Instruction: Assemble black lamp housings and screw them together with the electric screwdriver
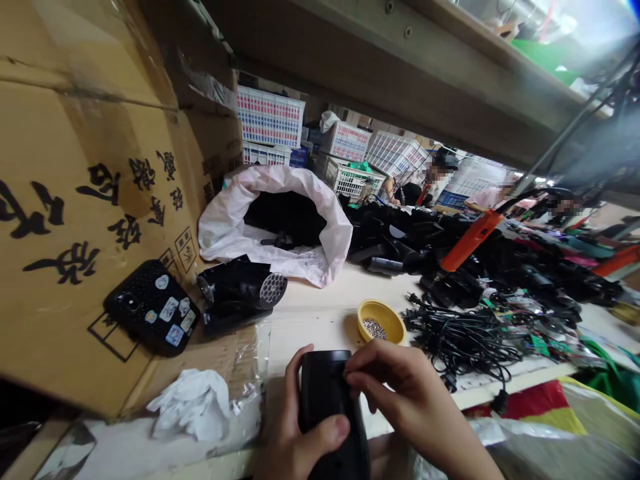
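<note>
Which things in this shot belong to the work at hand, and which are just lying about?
Work at hand: black plastic housing, held by the left hand, with the right hand at its top; yellow bowl of small metal pieces nearby.

Lying about: phone in a stickered case, crumpled white cloth, tangled black power cords, white sack.

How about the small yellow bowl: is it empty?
No, the small yellow bowl holds a little heap of small silver beads.
</note>
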### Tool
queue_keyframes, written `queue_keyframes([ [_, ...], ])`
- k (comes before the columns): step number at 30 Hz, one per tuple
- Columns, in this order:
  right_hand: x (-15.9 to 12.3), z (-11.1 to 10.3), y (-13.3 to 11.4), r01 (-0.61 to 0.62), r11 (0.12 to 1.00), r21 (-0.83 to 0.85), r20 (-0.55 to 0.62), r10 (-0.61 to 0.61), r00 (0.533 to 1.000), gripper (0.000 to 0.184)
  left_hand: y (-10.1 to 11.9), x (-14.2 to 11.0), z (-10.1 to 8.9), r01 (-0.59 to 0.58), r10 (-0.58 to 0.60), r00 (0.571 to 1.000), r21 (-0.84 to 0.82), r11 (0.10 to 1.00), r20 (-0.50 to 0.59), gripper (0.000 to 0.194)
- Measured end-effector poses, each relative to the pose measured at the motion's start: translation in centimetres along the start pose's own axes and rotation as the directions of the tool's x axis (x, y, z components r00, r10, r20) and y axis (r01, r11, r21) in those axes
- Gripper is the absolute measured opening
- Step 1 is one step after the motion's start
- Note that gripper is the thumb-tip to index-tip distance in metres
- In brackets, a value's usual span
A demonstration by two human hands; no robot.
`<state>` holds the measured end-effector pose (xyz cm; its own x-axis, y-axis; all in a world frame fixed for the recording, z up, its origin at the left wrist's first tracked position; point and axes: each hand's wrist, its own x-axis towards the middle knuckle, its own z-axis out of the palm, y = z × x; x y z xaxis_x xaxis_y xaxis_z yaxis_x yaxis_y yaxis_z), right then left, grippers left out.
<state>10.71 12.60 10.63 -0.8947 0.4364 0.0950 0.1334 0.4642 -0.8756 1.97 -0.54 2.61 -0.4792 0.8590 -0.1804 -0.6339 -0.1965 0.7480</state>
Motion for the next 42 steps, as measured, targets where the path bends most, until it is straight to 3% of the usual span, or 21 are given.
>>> queue_keyframes([
  [7,0.5,0.0,-0.9,0.156,0.975,-0.16,0.028,-0.154,0.988,0.01,0.1,-0.4,0.5,0.013,-0.013,1.0,-0.07,0.997,-0.011,0.096],
  [14,1.4,0.1,-0.9,0.074,0.983,-0.167,0.044,-0.067,0.997,0.012,0.2,-0.2,0.1,0.053,-0.053,0.999,-0.019,0.998,-0.005,0.094],
  [17,2.2,0.1,-0.3,-0.001,0.999,-0.044,0.1,0.006,0.995,0.012,0.2,-0.2,-0.1,0.081,-0.078,0.996,-0.07,0.994,0.034,0.101],
  [19,2.8,0.3,0.3,-0.083,0.986,0.142,0.169,0.058,0.984,0.018,0.2,-0.2,-0.2,0.088,-0.085,0.996,-0.089,0.992,0.03,0.103],
  [22,3.5,1.1,1.0,-0.215,0.879,0.426,0.263,0.107,0.959,0.033,0.2,-0.1,-0.2,0.056,-0.055,0.998,-0.078,0.995,0.004,0.102],
  [25,3.5,1.9,1.2,-0.218,0.856,0.468,0.265,0.1,0.959,0.038,-0.2,0.1,-0.2,0.022,-0.02,1.0,-0.116,0.993,0.018,0.102],
  [28,3.4,1.5,1.2,-0.124,0.942,0.313,0.184,0.068,0.981,0.031,-0.4,0.0,-0.3,-0.017,0.023,0.999,-0.159,0.987,0.033,0.098],
  [30,3.8,0.3,1.4,-0.106,0.994,-0.03,0.024,0.107,0.994,0.024,-0.3,-0.2,-0.5,0.024,-0.018,0.999,-0.144,0.989,0.043,0.101],
  [31,4.2,-0.5,1.8,-0.168,0.947,-0.273,-0.078,0.152,0.985,0.025,-0.2,-0.4,-0.5,0.064,-0.057,0.997,-0.137,0.989,0.051,0.103],
  [33,5.1,-2.3,2.8,-0.369,0.662,-0.653,-0.26,0.262,0.929,0.029,0.0,-0.6,-0.6,0.123,-0.114,0.991,-0.145,0.982,0.07,0.108],
  [34,5.7,-3.1,3.5,-0.438,0.544,-0.716,-0.305,0.321,0.897,0.026,0.1,-0.7,-0.6,0.134,-0.123,0.99,-0.162,0.978,0.074,0.108],
  [36,6.8,-4.4,5.0,-0.494,0.455,-0.741,-0.318,0.411,0.855,0.016,0.1,-0.7,-0.6,0.127,-0.117,0.991,-0.185,0.974,0.063,0.106],
  [39,8.0,-5.0,6.8,-0.48,0.467,-0.742,-0.251,0.471,0.846,0.007,-0.1,-0.6,-0.7,0.126,-0.122,0.992,-0.164,0.978,0.038,0.106],
  [42,8.7,-4.7,7.8,-0.453,0.474,-0.755,-0.199,0.493,0.847,0.015,-0.2,-0.5,-0.9,0.159,-0.155,0.987,-0.134,0.978,0.037,0.111],
])
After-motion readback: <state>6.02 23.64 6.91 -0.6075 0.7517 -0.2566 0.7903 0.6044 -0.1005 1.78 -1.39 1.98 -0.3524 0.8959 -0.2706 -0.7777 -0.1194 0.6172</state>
